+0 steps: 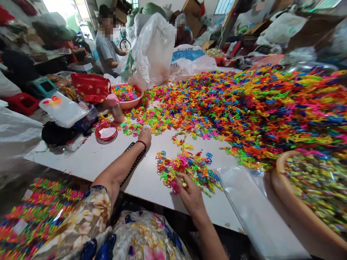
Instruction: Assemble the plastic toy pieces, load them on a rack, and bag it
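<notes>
My left hand [145, 136] reaches to the near edge of a large heap of bright plastic pieces [195, 108]. Its fingers look curled, and whatever is in them is hidden. Closer to me, my right hand [189, 193] is closed at the near side of a smaller pile of colourful plastic pieces [187, 166]. A small pale-yellow piece [184, 185] shows between its thumb and fingers, with a pink piece touching the fingertips. Several pieces in this pile look like thin sticks with curly, looped ends.
Clear plastic bags [252, 202] lie to the right, beside a tub of small parts [282, 169]. Left of my left hand are a red basket [107, 131], a flask [116, 110] and a filled bowl [132, 103]. One person [107, 50] sits across; another is farther back.
</notes>
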Demonstrator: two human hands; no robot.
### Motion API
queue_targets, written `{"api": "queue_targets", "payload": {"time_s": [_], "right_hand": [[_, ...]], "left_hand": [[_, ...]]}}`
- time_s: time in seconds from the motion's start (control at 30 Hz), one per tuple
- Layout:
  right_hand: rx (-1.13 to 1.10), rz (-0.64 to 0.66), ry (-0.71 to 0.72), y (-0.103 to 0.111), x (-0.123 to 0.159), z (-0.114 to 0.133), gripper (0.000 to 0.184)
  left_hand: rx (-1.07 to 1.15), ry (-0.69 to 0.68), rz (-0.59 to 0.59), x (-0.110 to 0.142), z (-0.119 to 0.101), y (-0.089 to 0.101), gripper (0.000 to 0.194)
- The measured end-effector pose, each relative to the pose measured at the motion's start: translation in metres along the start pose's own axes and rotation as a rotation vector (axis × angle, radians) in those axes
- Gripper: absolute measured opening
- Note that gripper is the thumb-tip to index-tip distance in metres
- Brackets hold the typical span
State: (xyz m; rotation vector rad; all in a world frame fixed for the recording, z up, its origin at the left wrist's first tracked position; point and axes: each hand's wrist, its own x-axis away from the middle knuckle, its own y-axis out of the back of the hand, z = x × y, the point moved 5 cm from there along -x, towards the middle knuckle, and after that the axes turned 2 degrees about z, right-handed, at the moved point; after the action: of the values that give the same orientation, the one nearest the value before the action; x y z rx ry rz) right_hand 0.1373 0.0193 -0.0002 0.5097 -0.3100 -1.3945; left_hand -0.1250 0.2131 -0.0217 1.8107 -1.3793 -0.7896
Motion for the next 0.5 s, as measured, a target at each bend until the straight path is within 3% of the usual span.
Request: {"api": "queue_targets", "payload": {"time_s": [0.13,0.3,0.5], "right_hand": [[-0.173,0.109,-0.066,-0.031,0.010,0.014,0.037],[-0.230,0.134,-0.038,-0.042,0.005,0.017,0.041],[-0.292,0.081,-0.098,-0.042,-0.005,0.015,0.046]], "left_hand": [[0.194,0.029,0.000,0.013,0.013,-0.009,0.017],[0.505,0.166,0.016,0.035,0.026,-0.006,0.037],[0.926,0.302,0.320,0.079,0.011,-0.001,0.025]]}}
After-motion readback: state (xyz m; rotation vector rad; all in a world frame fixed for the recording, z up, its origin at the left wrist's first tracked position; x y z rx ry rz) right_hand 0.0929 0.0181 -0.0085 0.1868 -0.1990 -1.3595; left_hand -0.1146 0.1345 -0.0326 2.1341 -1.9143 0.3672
